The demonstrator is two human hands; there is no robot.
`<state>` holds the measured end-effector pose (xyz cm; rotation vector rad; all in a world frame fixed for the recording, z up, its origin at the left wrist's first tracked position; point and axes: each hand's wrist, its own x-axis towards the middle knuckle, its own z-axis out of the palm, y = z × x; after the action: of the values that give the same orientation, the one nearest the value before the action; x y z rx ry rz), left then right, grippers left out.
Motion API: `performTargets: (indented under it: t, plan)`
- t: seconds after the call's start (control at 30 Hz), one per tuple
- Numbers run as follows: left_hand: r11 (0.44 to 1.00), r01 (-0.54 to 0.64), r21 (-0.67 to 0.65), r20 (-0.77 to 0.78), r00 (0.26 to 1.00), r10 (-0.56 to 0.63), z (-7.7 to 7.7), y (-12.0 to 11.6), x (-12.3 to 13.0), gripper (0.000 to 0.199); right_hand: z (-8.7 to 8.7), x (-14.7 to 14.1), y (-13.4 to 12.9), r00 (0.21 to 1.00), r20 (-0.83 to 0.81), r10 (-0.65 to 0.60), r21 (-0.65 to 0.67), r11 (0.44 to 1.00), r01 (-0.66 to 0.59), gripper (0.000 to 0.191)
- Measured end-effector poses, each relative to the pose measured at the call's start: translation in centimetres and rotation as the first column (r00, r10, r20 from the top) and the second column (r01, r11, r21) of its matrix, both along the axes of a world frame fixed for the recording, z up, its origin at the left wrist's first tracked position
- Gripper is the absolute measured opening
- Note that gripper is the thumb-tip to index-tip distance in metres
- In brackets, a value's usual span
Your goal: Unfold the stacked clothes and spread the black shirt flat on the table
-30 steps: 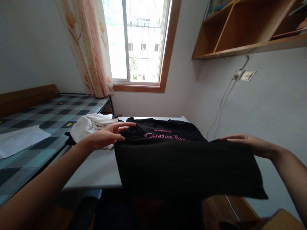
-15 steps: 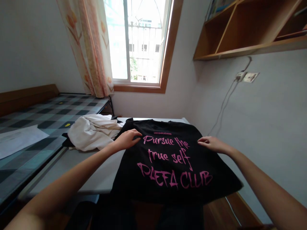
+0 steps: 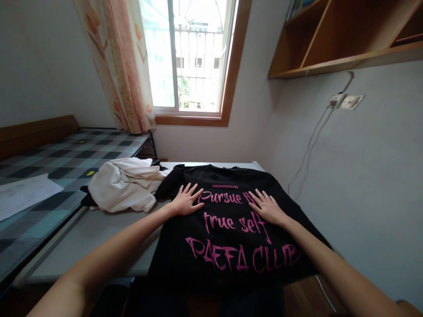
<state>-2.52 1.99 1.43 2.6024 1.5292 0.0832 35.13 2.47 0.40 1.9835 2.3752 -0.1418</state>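
Observation:
A black T-shirt (image 3: 228,233) with pink lettering lies spread over a white table (image 3: 128,246), its lower hem hanging past the near edge. My left hand (image 3: 187,201) rests flat on the left part of the shirt, fingers spread, beside the first line of big letters. On the right side, my right hand (image 3: 268,207) also lies palm down with its fingers apart, covering the end of that line. Neither hand grips the cloth. A crumpled white garment (image 3: 122,185) sits at the table's left, with dark cloth partly under it.
To the left stands a bed (image 3: 66,154) with a checked cover and a sheet of paper (image 3: 29,193) on it. A wooden shelf (image 3: 330,57) hangs at upper right above a wall socket (image 3: 352,102) with a cable. Ahead are a window (image 3: 198,66) and a flowered curtain (image 3: 122,75).
Both hands, held curled at the shirt's sides before, now lie flat with fingers spread. The right hand has moved left onto the lettering. The left sleeve lies further out.

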Motion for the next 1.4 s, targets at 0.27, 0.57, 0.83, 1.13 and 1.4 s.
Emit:
performTargets:
  t: [0.27,0.57,0.83,1.13,1.4]
  plan:
    - [0.996,0.031,-0.089,-0.090,0.995,-0.039,1.3,-3.9,0.2,0.082,-0.7,0.9,-3.6,0.999,0.034,0.028,-0.002,1.000,-0.028,0.075]
    - [0.992,-0.082,0.098,0.007,0.997,0.082,5.1,-3.6,-1.5,0.051,-0.3,1.4,-6.4,0.999,0.000,0.049,0.020,0.999,-0.049,0.077]
    - [0.908,-0.391,0.152,-0.001,0.919,0.395,6.4,-0.2,-5.4,0.037,-1.3,0.1,-6.3,0.999,-0.033,-0.002,0.225,0.974,0.009,0.064]
    - [0.797,-0.538,0.275,-0.060,0.817,0.573,9.4,-2.1,-9.9,0.047,-1.5,0.3,-6.4,0.996,-0.085,0.014,0.291,0.957,0.011,0.058]
    - [0.912,0.019,0.409,-0.040,0.999,-0.003,5.9,0.6,-3.5,0.032,-0.2,-3.4,-1.5,0.973,-0.227,0.050,0.413,0.909,0.050,0.048]
